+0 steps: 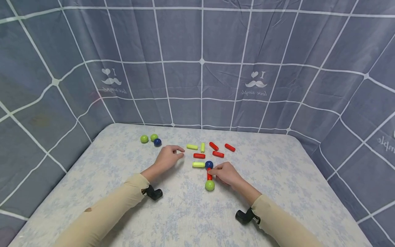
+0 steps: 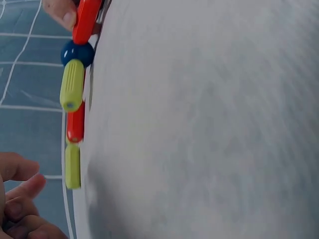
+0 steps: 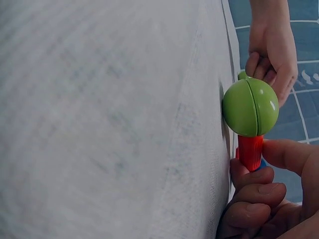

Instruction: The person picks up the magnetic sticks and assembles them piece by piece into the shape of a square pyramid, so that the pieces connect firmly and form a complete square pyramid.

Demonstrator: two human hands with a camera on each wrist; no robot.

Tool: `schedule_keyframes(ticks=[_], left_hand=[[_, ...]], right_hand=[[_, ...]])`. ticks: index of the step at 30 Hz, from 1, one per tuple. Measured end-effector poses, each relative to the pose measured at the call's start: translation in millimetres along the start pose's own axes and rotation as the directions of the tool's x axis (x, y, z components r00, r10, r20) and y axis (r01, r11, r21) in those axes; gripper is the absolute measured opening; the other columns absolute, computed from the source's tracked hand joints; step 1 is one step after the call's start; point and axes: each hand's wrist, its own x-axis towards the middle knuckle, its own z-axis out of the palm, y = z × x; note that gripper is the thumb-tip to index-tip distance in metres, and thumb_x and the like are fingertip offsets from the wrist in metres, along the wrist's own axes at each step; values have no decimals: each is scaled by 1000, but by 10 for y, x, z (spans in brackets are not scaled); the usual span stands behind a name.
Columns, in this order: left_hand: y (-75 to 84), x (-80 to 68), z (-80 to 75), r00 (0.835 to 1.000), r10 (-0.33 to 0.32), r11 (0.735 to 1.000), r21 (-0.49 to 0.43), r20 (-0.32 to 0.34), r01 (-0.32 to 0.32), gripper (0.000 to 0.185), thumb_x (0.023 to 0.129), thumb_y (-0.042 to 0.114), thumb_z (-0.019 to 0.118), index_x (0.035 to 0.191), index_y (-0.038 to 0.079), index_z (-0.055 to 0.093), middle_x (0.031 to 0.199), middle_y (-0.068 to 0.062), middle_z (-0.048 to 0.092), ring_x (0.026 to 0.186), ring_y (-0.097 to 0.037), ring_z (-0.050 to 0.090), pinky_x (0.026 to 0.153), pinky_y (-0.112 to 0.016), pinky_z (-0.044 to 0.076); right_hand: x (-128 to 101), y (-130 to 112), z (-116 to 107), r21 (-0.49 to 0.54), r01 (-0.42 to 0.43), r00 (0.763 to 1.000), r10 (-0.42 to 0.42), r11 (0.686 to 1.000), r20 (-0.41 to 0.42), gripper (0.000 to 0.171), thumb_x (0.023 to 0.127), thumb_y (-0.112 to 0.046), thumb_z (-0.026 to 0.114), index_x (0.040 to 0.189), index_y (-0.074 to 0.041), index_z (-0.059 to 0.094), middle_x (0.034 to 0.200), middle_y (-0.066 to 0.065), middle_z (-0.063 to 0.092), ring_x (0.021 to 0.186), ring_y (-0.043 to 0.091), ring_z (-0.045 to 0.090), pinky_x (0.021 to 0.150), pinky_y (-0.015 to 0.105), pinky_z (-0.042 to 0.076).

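My right hand pinches a red rod between thumb and finger. The rod's near end meets a green ball, and its far end meets a dark blue ball. From that blue ball a yellow-green rod extends to the left. In the right wrist view the green ball sits on the end of the red rod, beside the thumb. Left of these pieces, my left hand hovers with loosely bent fingers and holds nothing; the left wrist view shows its fingers apart from the rods.
Farther back lie loose red rods and two yellow-green rods. Two green balls and a blue ball sit at the back left. A grey-blue gridded curtain surrounds the cloth-covered table.
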Motion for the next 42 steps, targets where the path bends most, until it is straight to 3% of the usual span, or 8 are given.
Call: schedule_keyframes(ticks=[13, 25, 31, 42], left_hand=[[-321, 34, -308, 987, -79, 997, -34, -138, 75, 32, 84, 26, 65, 114, 13, 65, 64, -3, 46, 48, -15, 37, 46, -30, 35], [-497, 139, -430, 937, -217, 976, -76, -273, 203, 42, 83, 29, 67, 122, 17, 59, 65, -2, 45, 52, -17, 40, 47, -29, 32], [-573, 194, -467, 918, -297, 950, -181, -265, 255, 42, 83, 28, 68, 123, 17, 59, 75, -4, 45, 54, -17, 40, 47, -29, 34], [-688, 262, -498, 909, -342, 914, -307, -237, 264, 48, 82, 28, 70, 127, 16, 56, 74, -3, 42, 59, -16, 37, 52, -28, 32]], right_hand=[[-7, -3, 12, -10, 1, 1000, -1, 1000, -10, 20, 78, -35, 70, 74, -15, 72, 47, -5, 38, 39, 11, 29, 38, 24, 23], [-16, 6, 11, -3, 6, 1000, -6, 1000, -8, 21, 79, -35, 69, 73, -15, 72, 48, -5, 39, 39, 11, 29, 38, 24, 23], [-16, 16, 5, 4, 13, 1000, -13, 1000, -1, 21, 79, -35, 70, 74, -15, 72, 48, -5, 39, 39, 11, 29, 38, 24, 23], [-7, 21, 7, 7, 10, 1000, -10, 1000, -3, 21, 78, -36, 70, 73, -15, 72, 48, -5, 40, 39, 11, 29, 39, 24, 23]])
